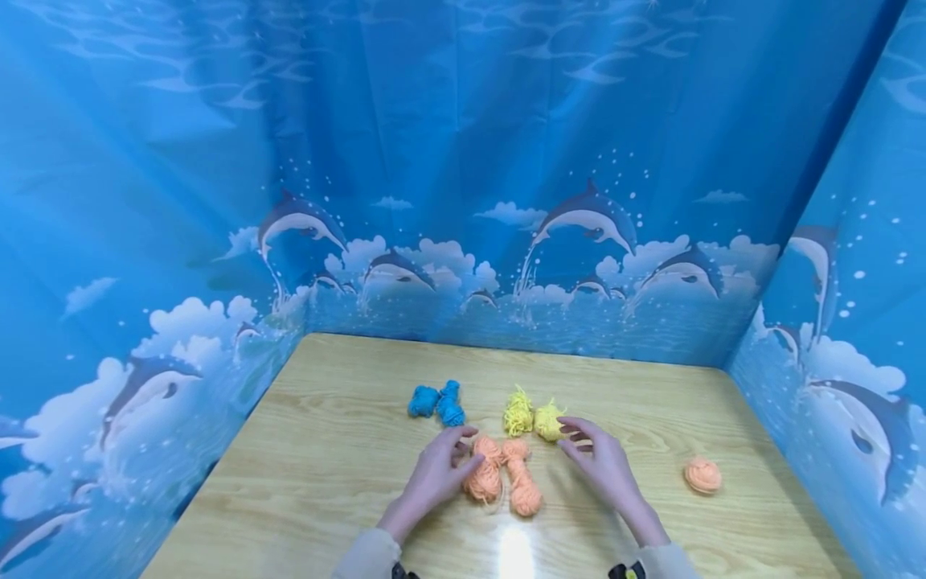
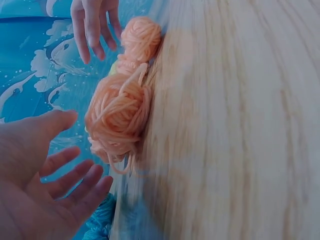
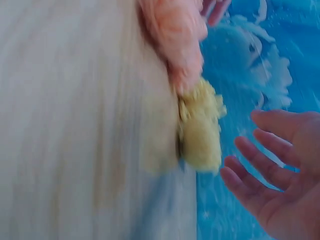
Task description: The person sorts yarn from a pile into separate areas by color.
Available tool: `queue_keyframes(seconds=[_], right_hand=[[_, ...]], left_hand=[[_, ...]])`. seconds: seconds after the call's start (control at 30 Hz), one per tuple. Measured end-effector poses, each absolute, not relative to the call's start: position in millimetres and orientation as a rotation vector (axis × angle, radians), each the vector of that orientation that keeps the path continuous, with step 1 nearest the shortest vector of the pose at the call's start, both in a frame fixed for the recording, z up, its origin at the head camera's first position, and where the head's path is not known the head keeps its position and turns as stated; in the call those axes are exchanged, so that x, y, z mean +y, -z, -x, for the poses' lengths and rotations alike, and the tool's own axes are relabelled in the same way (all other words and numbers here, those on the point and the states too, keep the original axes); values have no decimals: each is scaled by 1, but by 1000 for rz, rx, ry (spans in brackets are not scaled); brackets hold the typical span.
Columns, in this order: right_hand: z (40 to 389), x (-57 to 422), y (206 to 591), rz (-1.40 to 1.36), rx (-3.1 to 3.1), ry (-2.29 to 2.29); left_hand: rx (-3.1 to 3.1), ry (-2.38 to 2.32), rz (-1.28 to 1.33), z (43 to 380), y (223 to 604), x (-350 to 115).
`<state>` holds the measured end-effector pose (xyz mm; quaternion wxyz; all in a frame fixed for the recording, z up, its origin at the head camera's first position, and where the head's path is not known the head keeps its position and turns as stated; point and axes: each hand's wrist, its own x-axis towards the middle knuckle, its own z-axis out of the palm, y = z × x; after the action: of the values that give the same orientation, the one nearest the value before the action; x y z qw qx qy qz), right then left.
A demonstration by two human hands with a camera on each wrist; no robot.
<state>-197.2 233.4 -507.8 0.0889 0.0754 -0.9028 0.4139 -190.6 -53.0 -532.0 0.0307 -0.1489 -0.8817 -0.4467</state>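
Two peach yarn bundles lie side by side on the table, the left bundle (image 1: 483,474) and the right bundle (image 1: 522,482). My left hand (image 1: 440,466) is just left of them, fingers spread and loosely bent; in the left wrist view a gap shows between that hand (image 2: 55,170) and the peach yarn (image 2: 120,112). Near the yellow yarn ball (image 1: 549,420) hovers my right hand (image 1: 602,460). In the right wrist view its fingers are apart from the yellow yarn (image 3: 200,142), with nothing in the palm. A second yellow bundle (image 1: 518,413) sits beside the ball.
Two blue yarn bundles, one left (image 1: 423,401) and one right (image 1: 450,404), lie farther back on the wooden table (image 1: 304,450). A lone peach yarn ball (image 1: 702,476) rests at the right. Blue dolphin-print curtains (image 1: 448,161) stand behind and beside the table.
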Motion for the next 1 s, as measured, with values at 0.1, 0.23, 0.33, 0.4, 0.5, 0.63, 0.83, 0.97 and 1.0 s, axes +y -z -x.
queue_keyframes(seconds=[0.1, 0.23, 0.33, 0.4, 0.5, 0.63, 0.83, 0.97, 1.0], right_hand=[[197, 250, 504, -227, -2667, -1155], [196, 273, 498, -203, -2665, -1068], [194, 290, 495, -188, -2660, -1029], [192, 302, 494, -186, -2639, -1007], [189, 318, 494, -178, -2607, -975], [187, 337, 496, -161, -2583, -940], [180, 369, 503, -87, -2636, -876], [174, 391, 507, -18, -2697, -844], [172, 396, 508, -13, -2709, -840]], left_hand=[[-2724, 1347, 521, 191, 532, -52], [-2754, 1338, 552, 192, 532, -52], [-2768, 1338, 558, 193, 532, -52], [-2773, 1330, 568, 194, 533, -51], [-2772, 1320, 588, 195, 534, -51], [-2774, 1319, 601, 196, 534, -51], [-2788, 1311, 601, 196, 536, -51], [-2801, 1313, 592, 196, 536, -51], [-2805, 1314, 589, 196, 536, -51]])
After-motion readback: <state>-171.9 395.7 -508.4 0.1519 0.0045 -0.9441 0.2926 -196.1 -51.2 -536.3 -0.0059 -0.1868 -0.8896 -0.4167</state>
